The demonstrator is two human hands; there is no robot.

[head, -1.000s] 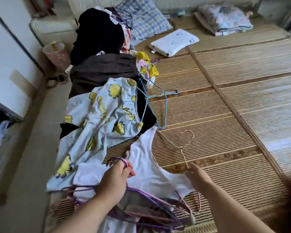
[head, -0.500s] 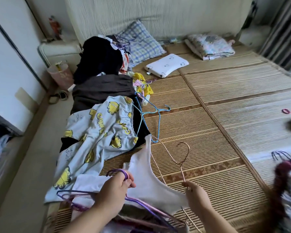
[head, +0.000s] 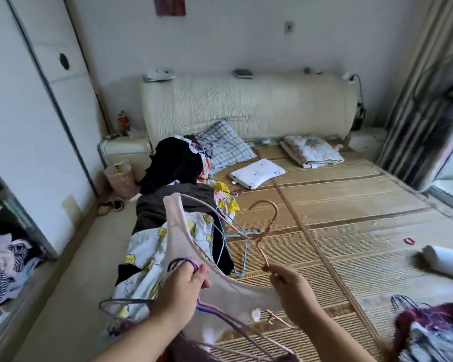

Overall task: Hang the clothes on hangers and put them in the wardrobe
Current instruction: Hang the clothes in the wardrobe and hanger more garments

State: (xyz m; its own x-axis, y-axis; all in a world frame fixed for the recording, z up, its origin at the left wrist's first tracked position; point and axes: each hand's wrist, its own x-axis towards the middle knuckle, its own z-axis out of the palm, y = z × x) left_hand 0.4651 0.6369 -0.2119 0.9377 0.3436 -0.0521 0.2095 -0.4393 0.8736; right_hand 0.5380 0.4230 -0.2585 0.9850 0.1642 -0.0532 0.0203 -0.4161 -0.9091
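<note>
Step in hand: the person seems to be fitting a pale top (head: 183, 246) onto a copper hanger (head: 266, 231); this is a judgement from how the two are held.

Right hand (head: 292, 291): closed, pinching the foot of the copper hanger's stem, hook uppermost and curling to the left.

Left hand (head: 183, 286): closed on the hooks of a bunch of purple hangers (head: 220, 313), and it looks to pinch the pale top's edge as well; that second grip cannot be told for sure.

Pale top: held up between the two hands over the bed (head: 351, 205), one strap rising up and left of the left hand, the body sagging down towards the right wrist.

Key relation: the copper hanger stands just right of the strap, its stem nearly upright and leaning a little right; one wire arm reaches left to the strap. The right hand is the nearer to the hanger, the left to the cloth.

Wardrobe (head: 32, 126): to the person's left, white sliding doors, an open bay at the lower left with clothes heaped inside.

Other clothes: a duck-print garment (head: 147, 246) and dark clothes (head: 175, 163) lie along the bed's left edge, a blue hanger (head: 236, 239) beside them.

Writing: dark letters on the duck-print garment, seemingly "duck"; too blurred to be certain. No brand readable.
</note>
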